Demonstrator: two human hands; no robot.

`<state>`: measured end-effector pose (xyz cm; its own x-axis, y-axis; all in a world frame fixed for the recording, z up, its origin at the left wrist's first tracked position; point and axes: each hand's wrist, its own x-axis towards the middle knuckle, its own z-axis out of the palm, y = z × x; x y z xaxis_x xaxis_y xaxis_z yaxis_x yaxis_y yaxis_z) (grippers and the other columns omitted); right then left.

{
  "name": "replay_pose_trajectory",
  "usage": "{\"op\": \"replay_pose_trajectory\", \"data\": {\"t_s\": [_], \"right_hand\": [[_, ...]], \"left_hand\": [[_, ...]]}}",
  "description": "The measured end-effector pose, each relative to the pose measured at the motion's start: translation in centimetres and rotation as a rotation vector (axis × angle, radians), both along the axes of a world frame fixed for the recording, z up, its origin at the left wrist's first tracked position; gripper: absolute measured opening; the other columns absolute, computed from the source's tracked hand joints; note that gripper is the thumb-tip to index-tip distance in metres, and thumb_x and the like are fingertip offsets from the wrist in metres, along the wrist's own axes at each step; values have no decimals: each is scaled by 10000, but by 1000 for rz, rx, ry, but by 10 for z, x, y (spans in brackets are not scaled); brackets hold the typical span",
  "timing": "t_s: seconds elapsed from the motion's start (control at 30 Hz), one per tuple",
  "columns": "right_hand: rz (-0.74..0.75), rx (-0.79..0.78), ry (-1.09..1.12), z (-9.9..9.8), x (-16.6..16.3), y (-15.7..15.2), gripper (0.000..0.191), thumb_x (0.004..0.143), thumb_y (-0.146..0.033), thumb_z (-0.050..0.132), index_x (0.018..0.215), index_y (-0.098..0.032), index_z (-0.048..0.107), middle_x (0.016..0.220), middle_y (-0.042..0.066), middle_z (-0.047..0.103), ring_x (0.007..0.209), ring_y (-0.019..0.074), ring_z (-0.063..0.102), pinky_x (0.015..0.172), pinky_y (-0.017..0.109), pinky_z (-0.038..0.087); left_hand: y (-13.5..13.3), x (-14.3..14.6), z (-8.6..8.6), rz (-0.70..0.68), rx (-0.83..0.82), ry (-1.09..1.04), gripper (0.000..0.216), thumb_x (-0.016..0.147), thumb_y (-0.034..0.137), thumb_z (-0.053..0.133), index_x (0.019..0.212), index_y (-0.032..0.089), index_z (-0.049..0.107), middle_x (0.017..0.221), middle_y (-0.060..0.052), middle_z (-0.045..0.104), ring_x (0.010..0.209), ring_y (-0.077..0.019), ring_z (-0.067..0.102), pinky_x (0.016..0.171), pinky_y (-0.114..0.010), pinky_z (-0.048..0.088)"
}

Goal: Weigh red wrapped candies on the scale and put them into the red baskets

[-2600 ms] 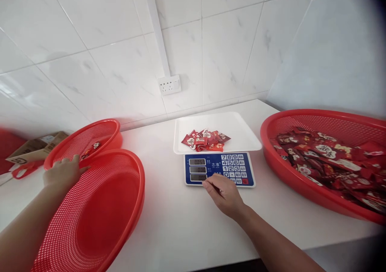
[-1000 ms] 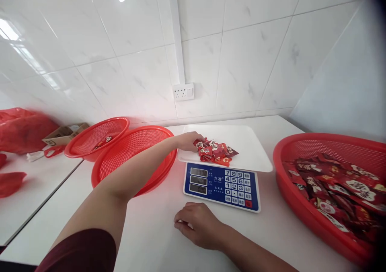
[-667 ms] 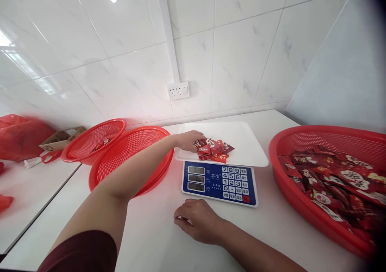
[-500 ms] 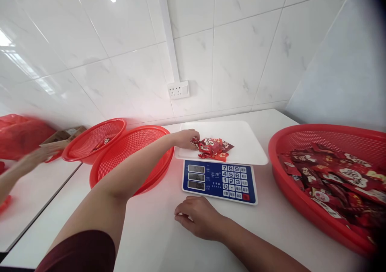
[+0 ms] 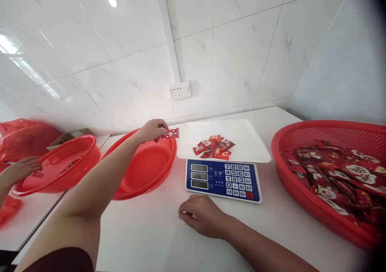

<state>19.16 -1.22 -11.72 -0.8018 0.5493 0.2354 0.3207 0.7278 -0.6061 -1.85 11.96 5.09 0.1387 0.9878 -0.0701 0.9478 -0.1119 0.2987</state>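
Observation:
My left hand (image 5: 153,129) is closed on small red snack packets (image 5: 171,133), one with white dots, above the back rim of a red mesh basket (image 5: 144,167). To its right, a small pile of red and orange snack packets (image 5: 214,145) lies on the white tray (image 5: 250,137) of a weighing scale (image 5: 223,181). In front of the scale my right hand (image 5: 202,216) rests on the white table, fingers curled, with nothing visible in it.
A large red basket (image 5: 280,159) of snack packets (image 5: 337,171) stands at right. On the left, a co-worker's hand (image 5: 22,169) is at another red basket (image 5: 87,155). Behind it are a red plastic bag (image 5: 27,139) and a cardboard box (image 5: 68,137). A tiled wall bounds the back.
My left hand has lifted packets off the tray and moved left over the near basket. The farther basket has shifted left beside the co-worker's hand. My right hand stays by the scale.

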Motion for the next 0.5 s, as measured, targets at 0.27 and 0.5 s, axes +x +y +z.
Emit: {"op": "replay_pose_trajectory", "data": {"t_s": [0.27,0.5], "right_hand": [[11,-24,6,-3,-3,-2,237,882,-261,475,924,-207,702,795,23,717,742,151,614,652,246,391],[-18,-41,-7,-1,-2,-1,242,885,-256,471,926,-201,704,792,20,716,730,149,602,654,246,391]], "left_hand": [[-15,-14,3,-47,78,199,355,806,428,495,1073,221,603,1247,-74,568,1187,-266,496,968,-375,428],[-3,89,-40,-426,-58,193,473,843,408,510,1279,223,496,1347,-49,521,1251,-200,448,1030,-280,345]]}}
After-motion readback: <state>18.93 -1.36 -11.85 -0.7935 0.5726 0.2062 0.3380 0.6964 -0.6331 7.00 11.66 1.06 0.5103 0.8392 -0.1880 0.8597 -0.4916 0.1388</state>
